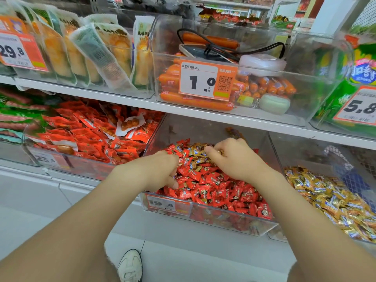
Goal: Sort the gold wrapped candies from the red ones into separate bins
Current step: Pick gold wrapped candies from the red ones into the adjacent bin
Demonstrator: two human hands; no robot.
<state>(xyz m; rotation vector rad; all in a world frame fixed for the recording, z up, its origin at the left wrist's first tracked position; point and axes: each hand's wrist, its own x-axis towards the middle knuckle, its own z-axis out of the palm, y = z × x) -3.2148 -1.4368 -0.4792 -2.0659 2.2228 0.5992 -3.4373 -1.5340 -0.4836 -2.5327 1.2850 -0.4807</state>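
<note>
Both hands are down in the middle bin (173, 127). The left hand (162, 169) digs curled fingers into the red candies (213, 190), fingertips buried, so what it holds is unclear. The right hand (230, 157) pinches gold candies (198, 152) at the pile's back, and right of it the gold bin (295, 151) runs off frame.

Inventory: one left hand (162, 169), one right hand (232, 159), one mixed-candy bin (193, 127), one gold-candy bin (301, 147), five price labels (203, 80), one shoe (130, 265) (candies (213, 190) exceed a reliable count).

Far shelf: orange sausages (195, 102) behind price tag (206, 80); phone (198, 51) on top; left bin, red snack packets (91, 135); near floor, white shoe (131, 265).
</note>
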